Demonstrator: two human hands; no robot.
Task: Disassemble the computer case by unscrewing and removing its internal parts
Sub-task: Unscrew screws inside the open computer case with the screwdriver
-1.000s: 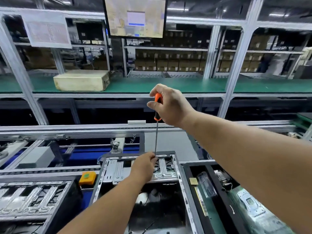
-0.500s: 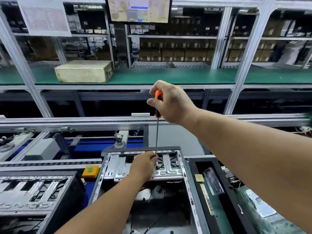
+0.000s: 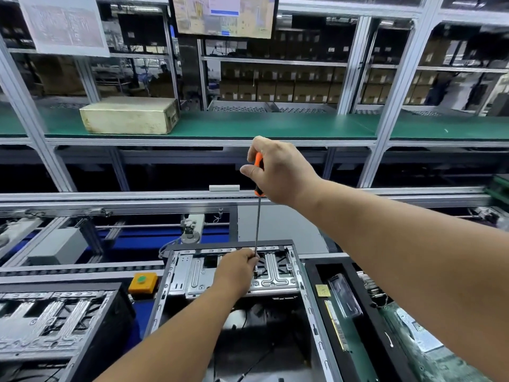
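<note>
The right hand [image 3: 278, 170] gripped the orange handle of a screwdriver [image 3: 258, 172], its long shaft running almost straight down to the left hand [image 3: 238, 268], which pinched the shaft near its tip. That tip met the metal bracket [image 3: 271, 274] at the far end of the open computer case [image 3: 311, 307], directly below the right hand. The screw itself was hidden. A tray [image 3: 355, 323] just right of the case held a memory stick [image 3: 336, 326] and a circuit board [image 3: 418, 340].

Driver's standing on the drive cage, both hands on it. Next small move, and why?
Probably turn the handle to back the screw out. The right hand grips the orange handle of the screwdriver, which stands near upright; the left hand pinches the shaft low, near the drive cage of the computer case. The tip is hidden.
</note>
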